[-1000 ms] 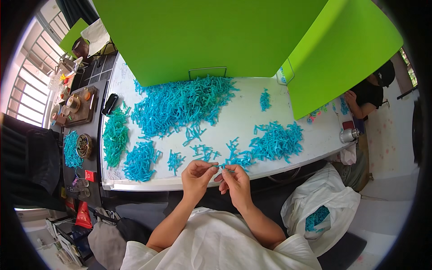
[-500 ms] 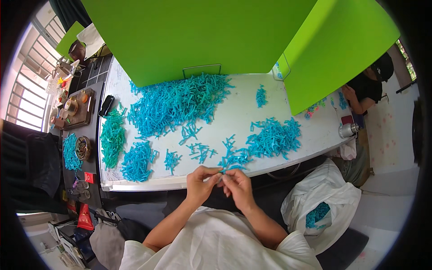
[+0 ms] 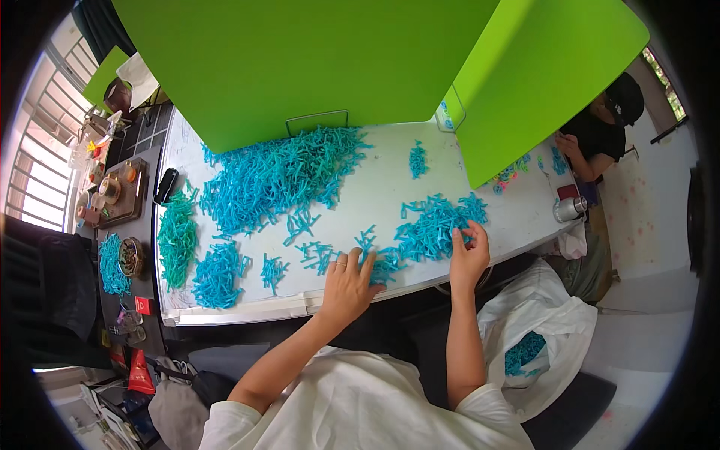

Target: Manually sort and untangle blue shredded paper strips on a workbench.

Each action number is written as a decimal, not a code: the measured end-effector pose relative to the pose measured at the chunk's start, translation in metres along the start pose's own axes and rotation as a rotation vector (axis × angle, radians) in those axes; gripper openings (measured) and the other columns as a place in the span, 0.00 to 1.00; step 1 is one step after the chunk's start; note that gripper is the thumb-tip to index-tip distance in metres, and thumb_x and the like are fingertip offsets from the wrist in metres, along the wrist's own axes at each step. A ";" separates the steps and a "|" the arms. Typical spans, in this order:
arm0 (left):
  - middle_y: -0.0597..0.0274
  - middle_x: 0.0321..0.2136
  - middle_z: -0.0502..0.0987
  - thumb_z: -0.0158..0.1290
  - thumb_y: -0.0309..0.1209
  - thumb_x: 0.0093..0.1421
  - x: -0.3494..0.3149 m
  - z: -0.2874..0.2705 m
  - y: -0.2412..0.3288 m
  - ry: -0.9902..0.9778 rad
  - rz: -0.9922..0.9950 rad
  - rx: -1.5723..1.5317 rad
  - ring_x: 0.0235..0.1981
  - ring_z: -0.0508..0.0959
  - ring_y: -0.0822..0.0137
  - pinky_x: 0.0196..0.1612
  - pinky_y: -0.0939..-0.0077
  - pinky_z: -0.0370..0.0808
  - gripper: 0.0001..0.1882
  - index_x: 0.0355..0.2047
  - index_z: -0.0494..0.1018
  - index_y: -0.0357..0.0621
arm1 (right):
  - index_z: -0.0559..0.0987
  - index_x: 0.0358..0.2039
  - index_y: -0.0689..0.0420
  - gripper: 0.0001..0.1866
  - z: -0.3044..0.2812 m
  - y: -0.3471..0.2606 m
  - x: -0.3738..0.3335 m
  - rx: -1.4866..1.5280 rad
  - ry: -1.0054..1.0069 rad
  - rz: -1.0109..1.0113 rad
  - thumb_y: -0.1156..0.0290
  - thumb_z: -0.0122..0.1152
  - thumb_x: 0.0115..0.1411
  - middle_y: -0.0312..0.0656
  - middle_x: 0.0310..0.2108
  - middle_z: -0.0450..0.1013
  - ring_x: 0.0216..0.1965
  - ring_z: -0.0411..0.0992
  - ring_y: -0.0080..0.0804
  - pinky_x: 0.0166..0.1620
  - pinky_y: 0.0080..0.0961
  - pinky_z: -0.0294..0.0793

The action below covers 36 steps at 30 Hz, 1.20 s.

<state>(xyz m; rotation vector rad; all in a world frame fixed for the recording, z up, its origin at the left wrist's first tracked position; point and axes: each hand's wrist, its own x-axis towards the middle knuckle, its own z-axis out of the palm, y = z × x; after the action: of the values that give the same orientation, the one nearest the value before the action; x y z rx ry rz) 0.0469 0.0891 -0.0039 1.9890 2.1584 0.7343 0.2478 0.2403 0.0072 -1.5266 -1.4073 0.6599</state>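
Tabletop (image 3: 381, 191): blue pieces (image 3: 431, 227) beside fingers (image 3: 478, 237)

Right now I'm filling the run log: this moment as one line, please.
left hand: at loose blue pieces | right hand: at blue pile | grip: unclear | on table: green pile

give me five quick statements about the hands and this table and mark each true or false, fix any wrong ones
1. The right hand is at a pile of blue strips. True.
2. The left hand is on the green pile. False: it is by the small blue cluster near the table's front edge.
3. A white bag on the person's right holds blue-green strips. True.
4. The two hands are touching each other. False: they are apart.
5. A bright green panel stands behind the largest blue pile. True.
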 end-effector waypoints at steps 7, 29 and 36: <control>0.53 0.41 0.73 0.68 0.37 0.50 -0.003 0.003 -0.019 0.035 0.089 -0.150 0.40 0.74 0.53 0.43 0.63 0.72 0.26 0.47 0.73 0.42 | 0.80 0.41 0.59 0.12 0.000 -0.029 -0.056 -0.064 -0.138 -0.255 0.80 0.67 0.55 0.39 0.40 0.74 0.28 0.66 0.24 0.30 0.20 0.67; 0.58 0.27 0.71 0.60 0.25 0.48 -0.015 -0.002 -0.027 0.098 0.046 -0.146 0.33 0.75 0.55 0.33 0.64 0.76 0.12 0.33 0.71 0.43 | 0.80 0.33 0.61 0.02 0.026 -0.021 -0.163 0.249 -0.437 -0.057 0.81 0.64 0.59 0.37 0.34 0.74 0.28 0.70 0.22 0.29 0.19 0.69; 0.58 0.27 0.75 0.61 0.21 0.47 -0.022 -0.004 -0.031 0.124 -0.080 -0.368 0.29 0.78 0.57 0.32 0.67 0.76 0.12 0.31 0.72 0.42 | 0.79 0.40 0.59 0.06 0.007 -0.013 -0.176 0.706 -0.701 0.871 0.73 0.60 0.64 0.40 0.39 0.76 0.33 0.75 0.25 0.35 0.21 0.75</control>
<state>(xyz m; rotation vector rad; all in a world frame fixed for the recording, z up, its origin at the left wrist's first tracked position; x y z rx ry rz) 0.0205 0.0657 -0.0184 1.7015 1.9719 1.1707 0.2003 0.0722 -0.0191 -1.2975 -0.7079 2.1219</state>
